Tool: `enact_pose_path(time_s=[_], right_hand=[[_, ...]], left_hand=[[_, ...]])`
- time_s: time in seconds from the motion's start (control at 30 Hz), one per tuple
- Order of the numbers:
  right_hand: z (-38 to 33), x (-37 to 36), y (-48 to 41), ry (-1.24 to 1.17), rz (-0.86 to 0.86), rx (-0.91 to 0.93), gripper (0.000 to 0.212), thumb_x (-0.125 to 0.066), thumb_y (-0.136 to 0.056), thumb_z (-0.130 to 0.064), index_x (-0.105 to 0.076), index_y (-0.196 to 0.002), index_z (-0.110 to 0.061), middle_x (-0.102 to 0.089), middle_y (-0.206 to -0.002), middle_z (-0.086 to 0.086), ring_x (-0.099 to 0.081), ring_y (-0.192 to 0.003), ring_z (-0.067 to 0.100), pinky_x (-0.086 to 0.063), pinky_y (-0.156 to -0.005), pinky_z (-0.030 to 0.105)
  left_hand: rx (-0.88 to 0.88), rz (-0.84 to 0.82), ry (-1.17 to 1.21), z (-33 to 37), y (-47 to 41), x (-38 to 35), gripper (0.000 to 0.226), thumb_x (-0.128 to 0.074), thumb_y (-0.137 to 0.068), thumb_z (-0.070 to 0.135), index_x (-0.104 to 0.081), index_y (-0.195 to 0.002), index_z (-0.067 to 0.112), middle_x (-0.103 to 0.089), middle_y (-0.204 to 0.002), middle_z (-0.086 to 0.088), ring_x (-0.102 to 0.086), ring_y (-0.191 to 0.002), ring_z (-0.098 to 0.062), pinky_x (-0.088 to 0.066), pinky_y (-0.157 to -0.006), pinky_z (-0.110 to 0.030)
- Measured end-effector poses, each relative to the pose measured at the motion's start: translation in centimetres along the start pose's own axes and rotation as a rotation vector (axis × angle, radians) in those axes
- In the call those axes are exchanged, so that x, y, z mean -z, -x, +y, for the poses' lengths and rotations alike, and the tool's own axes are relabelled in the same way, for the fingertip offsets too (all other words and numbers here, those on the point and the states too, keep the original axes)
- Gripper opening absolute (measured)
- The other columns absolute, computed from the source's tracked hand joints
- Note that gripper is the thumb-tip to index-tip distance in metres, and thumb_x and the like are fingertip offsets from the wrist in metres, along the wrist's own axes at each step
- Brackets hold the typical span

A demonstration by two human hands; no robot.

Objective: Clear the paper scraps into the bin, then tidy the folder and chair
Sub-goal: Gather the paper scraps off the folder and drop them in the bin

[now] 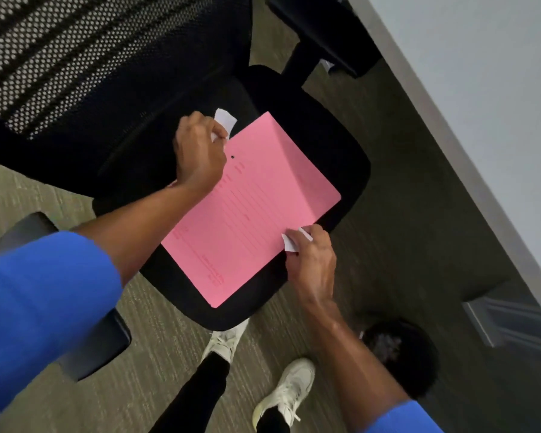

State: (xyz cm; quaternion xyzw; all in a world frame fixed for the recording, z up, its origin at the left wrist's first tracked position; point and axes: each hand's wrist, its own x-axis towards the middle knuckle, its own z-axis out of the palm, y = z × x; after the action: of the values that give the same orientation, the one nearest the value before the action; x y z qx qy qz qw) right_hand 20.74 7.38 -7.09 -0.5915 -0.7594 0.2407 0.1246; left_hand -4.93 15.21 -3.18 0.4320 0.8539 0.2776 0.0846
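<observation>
Left hand (200,154) grips scrap (226,118) beside folder (256,207).

Pink folder (250,210) covers most of the chair seat (334,151). Backrest (85,64) blocks the far side; desk (481,89) crowds the right; carpet (156,345) lies open.

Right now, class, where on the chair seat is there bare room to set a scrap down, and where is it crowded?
Bare seat lies between the folder and the far armrest, and a strip along the near front edge. The folder's two ends are crowded: each hand, left and right, grips scraps there.
</observation>
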Motion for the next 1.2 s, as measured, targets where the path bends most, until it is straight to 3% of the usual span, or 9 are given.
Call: enact_pose_path(time_s=[0.1, 0.2, 0.33, 0.53, 0.63, 0.83, 0.93, 1.07, 1.2], right_hand=[[2.1, 0.2, 4.2, -0.09, 0.042, -0.115, 0.037, -0.078, -0.083, -0.001, -0.081, -0.118, -0.014, -0.07, -0.112, 0.011, -0.068, -0.102, 0.033, -0.059, -0.082, 0.042], [3.9, 0.5, 8.2, -0.129, 0.039, -0.235, 0.039, -0.075, -0.083, -0.001, -0.082, -0.118, -0.019, -0.07, -0.11, 0.007, -0.068, -0.101, 0.029, -0.057, -0.084, 0.038], [7.0, 1.3, 13.0, -0.166, 0.058, -0.383, 0.037, -0.075, -0.086, 0.001, -0.082, -0.116, -0.018, -0.07, -0.106, 0.007, -0.069, -0.096, 0.026, -0.058, -0.084, 0.041], [14.3, 2.7, 18.4, -0.162, 0.001, -0.609, 0.045, -0.065, -0.085, 0.005, -0.081, -0.12, -0.018, -0.079, -0.105, 0.013, -0.073, -0.098, 0.031, -0.056, -0.087, 0.038], [18.5, 3.4, 20.5, -0.147, -0.009, -0.753, 0.035, -0.069, -0.087, -0.001, -0.079, -0.12, -0.008, -0.08, -0.11, 0.017, -0.076, -0.102, 0.037, -0.058, -0.088, 0.038], [26.2, 5.1, 23.3, -0.212, 0.203, -0.857, 0.028, -0.075, -0.089, -0.009, -0.075, -0.117, -0.002, -0.074, -0.12, 0.025, -0.072, -0.111, 0.042, -0.057, -0.098, 0.042], [29.2, 5.6, 24.3, -0.132, 0.256, -0.863, 0.022, -0.075, -0.093, -0.017, -0.079, -0.108, -0.001, -0.077, -0.111, 0.027, -0.076, -0.1, 0.044, -0.061, -0.089, 0.049], [32.3, 6.4, 25.5, -0.113, 0.317, -0.823, 0.014, -0.078, -0.088, -0.01, -0.08, -0.101, -0.005, -0.08, -0.1, 0.023, -0.077, -0.087, 0.044, -0.059, -0.076, 0.043], [34.9, 6.7, 25.8, -0.164, 0.262, -0.89, 0.017, -0.077, -0.087, -0.013, -0.081, -0.104, -0.008, -0.081, -0.103, 0.018, -0.077, -0.095, 0.037, -0.056, -0.081, 0.035]], left_hand=[[-0.14, 0.041, 0.055, 2.5, 3.4, -0.2, 0.016, -0.065, -0.093, 0.003, -0.079, -0.097, 0.009, -0.071, -0.106, -0.008, -0.062, -0.106, -0.027, -0.034, -0.085, -0.019], [-0.166, 0.027, 0.138, 4.9, 7.5, -1.0, 0.014, -0.064, -0.091, 0.004, -0.077, -0.093, 0.007, -0.072, -0.1, -0.009, -0.064, -0.1, -0.028, -0.042, -0.082, -0.027], [-0.218, -0.162, 0.24, 7.8, 14.2, -3.5, 0.009, -0.067, -0.089, 0.006, -0.075, -0.093, 0.006, -0.075, -0.096, -0.009, -0.068, -0.093, -0.03, -0.057, -0.081, -0.048], [-0.259, -0.438, 0.276, 12.4, 24.5, -8.0, 0.014, -0.068, -0.082, 0.007, -0.08, -0.089, 0.011, -0.077, -0.091, -0.003, -0.072, -0.086, -0.025, -0.058, -0.08, -0.043], [-0.282, -0.578, 0.206, 14.1, 29.0, -10.9, 0.015, -0.074, -0.082, 0.009, -0.084, -0.093, 0.011, -0.08, -0.09, -0.009, -0.075, -0.087, -0.028, -0.06, -0.081, -0.043], [-0.308, -0.769, 0.161, 17.3, 36.5, -16.3, 0.018, -0.065, -0.092, 0.02, -0.081, -0.092, 0.013, -0.082, -0.097, -0.009, -0.078, -0.089, -0.026, -0.045, -0.072, -0.02], [-0.349, -0.858, 0.13, 18.6, 39.4, -18.5, 0.02, -0.062, -0.09, 0.015, -0.081, -0.087, 0.011, -0.083, -0.095, -0.012, -0.079, -0.086, -0.03, -0.05, -0.07, -0.027], [-0.359, -0.956, 0.068, 19.0, 42.3, -21.1, 0.02, -0.063, -0.089, 0.004, -0.081, -0.094, 0.011, -0.082, -0.108, -0.015, -0.078, -0.097, -0.035, -0.061, -0.086, -0.041], [-0.342, -1.006, 0.068, 19.7, 44.5, -23.0, 0.034, -0.055, -0.085, 0.027, -0.081, -0.092, 0.006, -0.082, -0.104, -0.02, -0.077, -0.094, -0.039, -0.06, -0.083, -0.043]])
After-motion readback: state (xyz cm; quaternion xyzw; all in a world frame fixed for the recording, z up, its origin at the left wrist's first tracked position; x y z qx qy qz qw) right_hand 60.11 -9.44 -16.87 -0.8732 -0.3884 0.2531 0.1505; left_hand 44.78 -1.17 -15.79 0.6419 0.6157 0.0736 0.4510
